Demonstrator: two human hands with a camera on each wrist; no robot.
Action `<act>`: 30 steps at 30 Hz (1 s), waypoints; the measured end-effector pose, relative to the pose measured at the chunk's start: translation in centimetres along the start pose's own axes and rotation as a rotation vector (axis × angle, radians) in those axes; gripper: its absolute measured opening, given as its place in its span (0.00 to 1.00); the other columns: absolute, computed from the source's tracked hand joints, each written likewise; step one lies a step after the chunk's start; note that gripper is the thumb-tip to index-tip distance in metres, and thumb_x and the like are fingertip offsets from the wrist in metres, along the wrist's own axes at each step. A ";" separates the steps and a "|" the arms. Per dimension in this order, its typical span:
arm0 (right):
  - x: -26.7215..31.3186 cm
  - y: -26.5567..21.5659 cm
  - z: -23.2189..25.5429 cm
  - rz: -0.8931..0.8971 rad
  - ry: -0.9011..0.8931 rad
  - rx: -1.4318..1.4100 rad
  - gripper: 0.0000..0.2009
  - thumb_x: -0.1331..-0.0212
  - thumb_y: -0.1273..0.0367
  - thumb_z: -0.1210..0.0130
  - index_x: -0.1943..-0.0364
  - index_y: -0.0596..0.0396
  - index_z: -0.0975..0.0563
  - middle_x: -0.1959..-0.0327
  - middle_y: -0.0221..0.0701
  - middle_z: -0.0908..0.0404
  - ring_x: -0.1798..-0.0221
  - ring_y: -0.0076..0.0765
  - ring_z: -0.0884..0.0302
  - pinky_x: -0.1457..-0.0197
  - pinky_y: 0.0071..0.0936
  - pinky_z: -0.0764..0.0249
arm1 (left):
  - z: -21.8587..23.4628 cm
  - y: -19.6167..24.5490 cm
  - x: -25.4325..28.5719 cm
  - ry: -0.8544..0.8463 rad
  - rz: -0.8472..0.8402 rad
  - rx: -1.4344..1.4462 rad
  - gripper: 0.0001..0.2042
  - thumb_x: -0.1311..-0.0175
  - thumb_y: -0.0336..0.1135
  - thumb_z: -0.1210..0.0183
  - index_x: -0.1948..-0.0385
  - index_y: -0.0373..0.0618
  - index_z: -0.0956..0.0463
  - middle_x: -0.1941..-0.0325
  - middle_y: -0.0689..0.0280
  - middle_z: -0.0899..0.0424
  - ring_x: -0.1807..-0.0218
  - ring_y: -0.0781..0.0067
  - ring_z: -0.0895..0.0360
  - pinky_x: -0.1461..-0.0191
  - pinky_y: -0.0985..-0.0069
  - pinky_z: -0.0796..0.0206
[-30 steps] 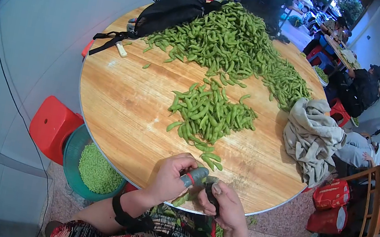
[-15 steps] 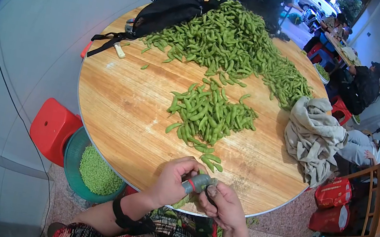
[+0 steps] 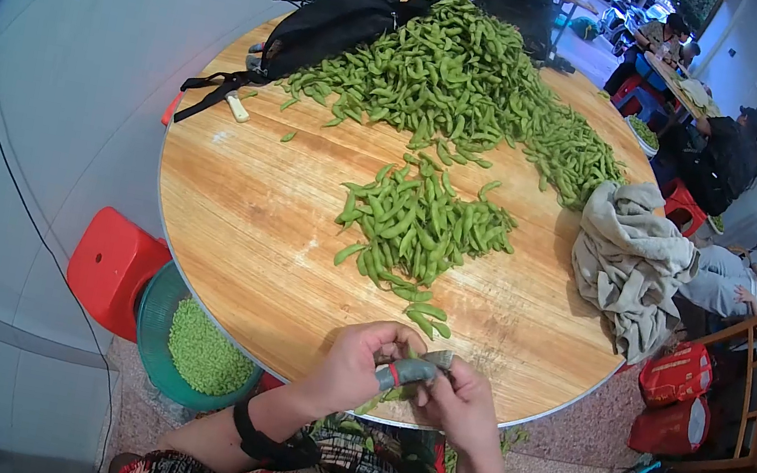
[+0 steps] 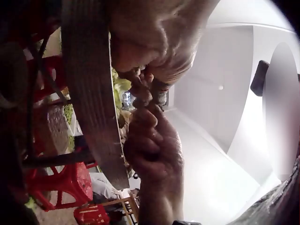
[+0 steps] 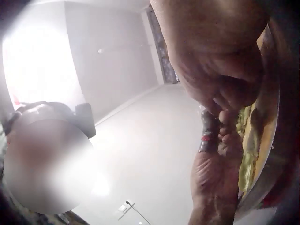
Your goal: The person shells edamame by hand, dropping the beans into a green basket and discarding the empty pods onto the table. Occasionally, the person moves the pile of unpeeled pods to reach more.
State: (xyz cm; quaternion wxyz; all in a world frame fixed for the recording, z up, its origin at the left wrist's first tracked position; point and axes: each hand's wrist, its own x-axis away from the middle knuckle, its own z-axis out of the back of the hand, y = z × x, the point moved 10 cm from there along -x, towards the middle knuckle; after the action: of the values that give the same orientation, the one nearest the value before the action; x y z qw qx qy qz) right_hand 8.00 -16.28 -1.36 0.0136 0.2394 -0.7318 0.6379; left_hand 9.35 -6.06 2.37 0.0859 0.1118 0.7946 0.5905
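Over the near edge of the round wooden table (image 3: 246,244), my two hands meet at the fingertips. My left hand (image 3: 351,363) wears a grey thumb cover (image 3: 413,371) with a red band and pinches a green soybean pod (image 3: 412,351), mostly hidden by the fingers. Across from it, the curled fingers and thumb of my right hand (image 3: 468,406) pinch at the same spot. Just beyond the hands lie a few loose pods (image 3: 428,318), then a small pile of pods (image 3: 421,224). Pale green pods (image 5: 246,171) lie under the hands in the right wrist view.
A large pod heap (image 3: 467,80) covers the table's far side, beside a black bag (image 3: 334,31). A crumpled grey cloth (image 3: 632,261) lies at the right edge. Below left stand a teal basket (image 3: 153,339) of shelled beans and a red stool (image 3: 114,271). People sit further back.
My right hand has turned and come closer to the left, its fingertips now against the left thumb cover. The left thumb has shifted slightly right. The piles stay put; the head view tilts slightly.
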 end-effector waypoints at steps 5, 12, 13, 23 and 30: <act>0.4 0.3 -0.6 -0.110 -0.110 -0.345 0.06 0.37 0.71 0.55 0.68 0.57 0.28 0.83 0.23 0.29 0.88 0.12 0.43 0.87 0.10 0.50 | 0.1 -0.8 -0.1 -0.087 0.021 0.009 0.09 0.42 0.23 0.46 0.60 0.36 0.28 0.74 0.69 0.23 0.72 0.85 0.27 0.69 0.86 0.34; 0.9 -3.6 1.5 0.252 0.143 0.366 0.07 0.42 0.71 0.49 0.71 0.62 0.28 0.83 0.25 0.29 0.78 0.17 0.35 0.76 0.20 0.36 | 0.6 -1.8 -0.1 -0.017 0.058 0.014 0.13 0.39 0.26 0.48 0.53 0.36 0.29 0.73 0.67 0.24 0.73 0.83 0.26 0.69 0.83 0.32; 1.0 -3.9 1.3 0.318 0.149 0.462 0.06 0.44 0.72 0.48 0.72 0.63 0.28 0.84 0.28 0.30 0.79 0.18 0.37 0.76 0.21 0.37 | 0.5 -2.0 0.0 -0.036 0.068 0.040 0.12 0.39 0.27 0.48 0.53 0.37 0.28 0.72 0.68 0.24 0.74 0.83 0.27 0.70 0.85 0.33; 1.4 -2.1 -1.0 0.281 -0.019 0.395 0.06 0.43 0.74 0.50 0.74 0.63 0.29 0.84 0.30 0.30 0.82 0.19 0.38 0.78 0.20 0.40 | 0.5 -1.8 0.9 -0.018 0.068 -0.024 0.03 0.41 0.28 0.45 0.70 0.39 0.26 0.69 0.69 0.24 0.69 0.84 0.30 0.65 0.85 0.38; 2.9 0.8 -5.0 -0.121 -0.508 -0.690 0.06 0.39 0.70 0.53 0.65 0.59 0.29 0.84 0.27 0.31 0.90 0.12 0.48 0.89 0.11 0.55 | -2.1 -0.2 1.8 -0.295 -0.039 0.380 0.10 0.43 0.37 0.42 0.73 0.40 0.28 0.72 0.68 0.30 0.67 0.80 0.34 0.65 0.83 0.42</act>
State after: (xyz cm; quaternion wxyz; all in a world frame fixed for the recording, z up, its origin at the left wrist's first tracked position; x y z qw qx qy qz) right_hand 3.74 -12.45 -0.25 -0.0504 0.4127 -0.8670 0.2747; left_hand 7.08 -7.54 2.79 0.1899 0.1956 0.8724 0.4057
